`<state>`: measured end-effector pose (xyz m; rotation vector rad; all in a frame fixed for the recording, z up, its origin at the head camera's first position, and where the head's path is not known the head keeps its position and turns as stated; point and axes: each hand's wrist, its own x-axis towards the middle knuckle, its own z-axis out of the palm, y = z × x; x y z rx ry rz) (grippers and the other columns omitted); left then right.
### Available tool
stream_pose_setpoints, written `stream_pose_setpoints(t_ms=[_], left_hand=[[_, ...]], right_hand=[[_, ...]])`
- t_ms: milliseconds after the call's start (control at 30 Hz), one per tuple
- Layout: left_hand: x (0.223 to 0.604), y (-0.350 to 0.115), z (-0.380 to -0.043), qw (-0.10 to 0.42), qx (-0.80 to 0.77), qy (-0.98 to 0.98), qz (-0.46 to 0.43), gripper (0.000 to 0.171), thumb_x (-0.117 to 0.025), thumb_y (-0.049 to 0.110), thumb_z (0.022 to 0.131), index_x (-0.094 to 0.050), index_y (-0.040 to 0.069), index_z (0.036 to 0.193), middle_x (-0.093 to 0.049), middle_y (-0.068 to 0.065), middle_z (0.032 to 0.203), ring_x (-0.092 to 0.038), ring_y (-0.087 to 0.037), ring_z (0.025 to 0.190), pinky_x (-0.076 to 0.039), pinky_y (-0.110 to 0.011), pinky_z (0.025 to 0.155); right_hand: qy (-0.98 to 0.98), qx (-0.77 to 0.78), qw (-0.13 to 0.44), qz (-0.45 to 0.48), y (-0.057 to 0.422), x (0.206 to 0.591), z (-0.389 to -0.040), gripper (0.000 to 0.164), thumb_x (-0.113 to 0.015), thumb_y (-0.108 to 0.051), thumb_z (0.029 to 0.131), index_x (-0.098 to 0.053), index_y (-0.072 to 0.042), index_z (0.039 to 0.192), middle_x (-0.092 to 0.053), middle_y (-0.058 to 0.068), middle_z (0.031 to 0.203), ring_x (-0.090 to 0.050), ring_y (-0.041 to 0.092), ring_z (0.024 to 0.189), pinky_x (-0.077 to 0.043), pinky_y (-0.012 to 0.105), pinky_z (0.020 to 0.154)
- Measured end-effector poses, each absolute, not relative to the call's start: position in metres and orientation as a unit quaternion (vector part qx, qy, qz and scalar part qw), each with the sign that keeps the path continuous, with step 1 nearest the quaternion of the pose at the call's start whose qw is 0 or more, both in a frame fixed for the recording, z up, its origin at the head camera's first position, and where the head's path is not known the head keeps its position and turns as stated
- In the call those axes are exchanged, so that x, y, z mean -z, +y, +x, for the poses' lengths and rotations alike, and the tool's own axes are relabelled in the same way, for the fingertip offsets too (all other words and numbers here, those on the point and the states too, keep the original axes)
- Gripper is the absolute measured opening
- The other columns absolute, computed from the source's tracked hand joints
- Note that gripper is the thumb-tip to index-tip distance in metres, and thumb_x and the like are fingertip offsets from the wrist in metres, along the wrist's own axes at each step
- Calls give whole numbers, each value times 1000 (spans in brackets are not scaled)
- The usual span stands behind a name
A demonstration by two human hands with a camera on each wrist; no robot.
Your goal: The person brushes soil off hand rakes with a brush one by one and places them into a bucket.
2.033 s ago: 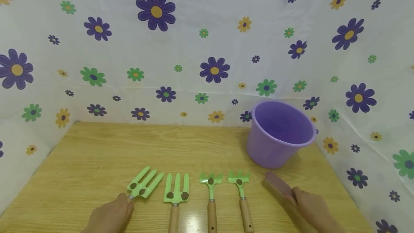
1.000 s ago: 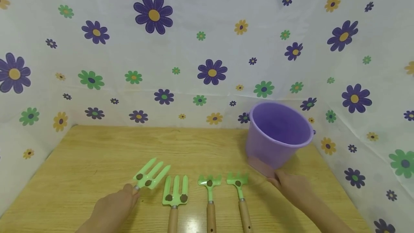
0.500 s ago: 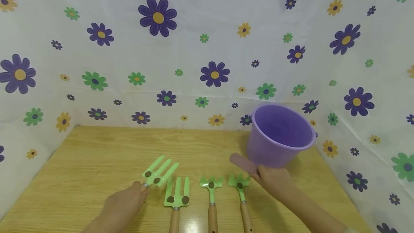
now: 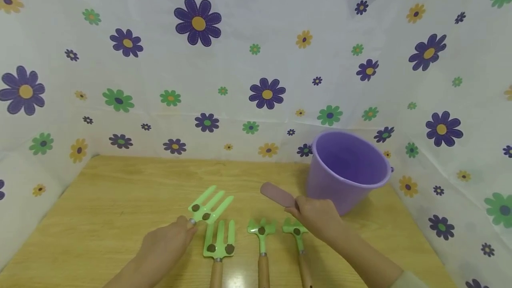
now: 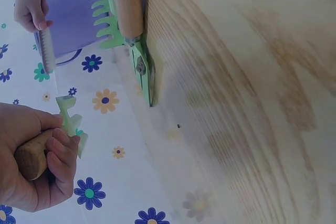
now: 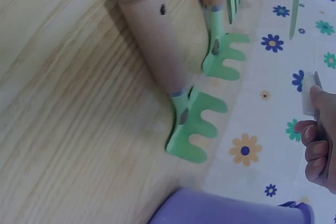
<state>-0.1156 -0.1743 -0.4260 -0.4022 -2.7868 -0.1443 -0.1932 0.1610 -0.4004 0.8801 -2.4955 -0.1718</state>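
Observation:
My left hand (image 4: 166, 246) grips the wooden handle of a green three-tined garden fork (image 4: 210, 210), raised above the table with its tines pointing up and right. Brown patches mark its head. My right hand (image 4: 320, 219) holds a mauve-backed brush (image 4: 278, 194); pale bristles show along the brush (image 5: 47, 51) in the left wrist view. Beneath the hands lie a second garden fork (image 4: 219, 244) and two green hand rakes, one in the middle (image 4: 262, 230) and one farther right, this rake (image 4: 298, 234) partly under my right forearm. These also carry brown patches.
A purple bucket (image 4: 332, 186) stands at the back right, just behind my right hand; its visible inside holds nothing. The wooden table (image 4: 132, 186) is bordered by a white flowered cloth (image 4: 236, 66) at the back and both sides.
My right hand has carried the brush leftward from the right side, passing in front of the bucket. My left hand has moved the fork up and right, toward the brush.

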Motion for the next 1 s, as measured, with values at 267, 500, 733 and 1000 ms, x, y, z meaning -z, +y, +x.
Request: stream_pose_setpoints(t_ms=[267, 500, 733, 1000], left_hand=[[416, -159, -121, 160, 36, -973, -165, 36, -68, 24, 88, -49, 7, 63, -29, 6, 55, -25, -1, 31, -25, -12, 28], [410, -151, -123, 129, 37, -981, -140, 32, -66, 24, 89, -51, 4, 69, -33, 3, 54, -29, -5, 32, -29, -16, 27], [408, -138, -129, 125, 39, -981, -143, 33, -63, 29, 91, -52, 5, 71, -36, 1, 61, -33, -8, 35, -35, -20, 28], [402, -123, -135, 124, 65, -979, -145, 38, -61, 30, 93, -45, 7, 67, -31, 4, 49, -30, -6, 34, -30, -17, 29]], right_hand=[[-925, 48, 213, 312, 147, 389, -193, 40, -65, -40, 87, -45, -13, 66, -32, -6, 53, -27, 6, 42, -28, 23, 33], [-914, 70, 216, 337, 126, 385, -197, 40, -61, -42, 90, -48, -12, 67, -35, -6, 51, -27, 5, 39, -27, 21, 30], [-916, 49, 209, 339, 110, 378, -196, 40, -60, -43, 91, -49, -12, 67, -35, -7, 51, -30, 7, 39, -28, 21, 31], [-922, 42, 194, 331, 97, 373, -192, 41, -58, -45, 92, -50, -12, 68, -37, -8, 51, -32, 6, 39, -28, 22, 33]])
